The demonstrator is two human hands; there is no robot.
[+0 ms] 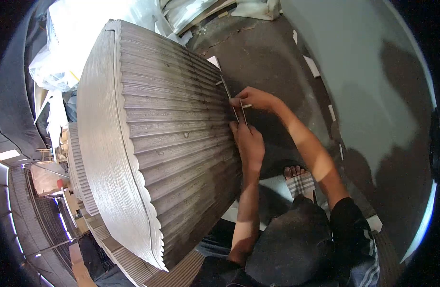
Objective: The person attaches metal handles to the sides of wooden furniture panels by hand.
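A workshop or small manufacturing floor, seen from a worker's head camera. A large grey fluted panel [167, 143] with a wood-grain finish and scalloped edge stands on a bare, cracked concrete floor [258, 52]; more ribbed panels [81, 177] of the same kind are stacked behind it. Bundles of clear plastic wrapping [76, 43] pile up against the far side, and small off-cut strips [312, 66] lie scattered along the foot of a plain grey-green wall [363, 71]. The worker's sandalled foot [299, 179] rests on the floor beside the panel.
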